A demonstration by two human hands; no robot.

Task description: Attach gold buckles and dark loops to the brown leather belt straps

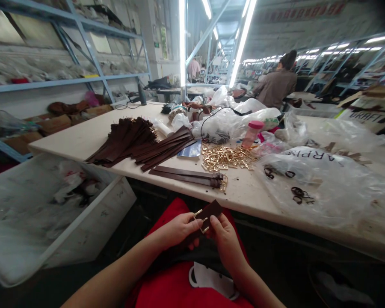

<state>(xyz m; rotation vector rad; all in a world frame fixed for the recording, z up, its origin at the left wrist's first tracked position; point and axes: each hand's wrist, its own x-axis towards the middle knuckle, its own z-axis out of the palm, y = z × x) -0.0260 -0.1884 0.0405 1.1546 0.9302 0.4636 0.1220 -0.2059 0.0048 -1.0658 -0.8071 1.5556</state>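
Over my lap, my left hand (179,229) and my right hand (224,239) are both closed on one dark brown leather strap (211,211) with a gold buckle (201,219) at its end. The strap's free end points up toward the table edge. On the table (83,137) just beyond lie two finished straps with buckles (192,176), a heap of loose gold buckles (226,157), and piles of several brown straps (128,139) to the left.
Clear plastic bags (311,179) cover the table's right side. A pink-capped bottle (252,133) stands behind the buckles. A white bin (51,209) sits at the left below the table. Blue shelving (67,79) lines the left wall. Another person (277,83) stands far behind.
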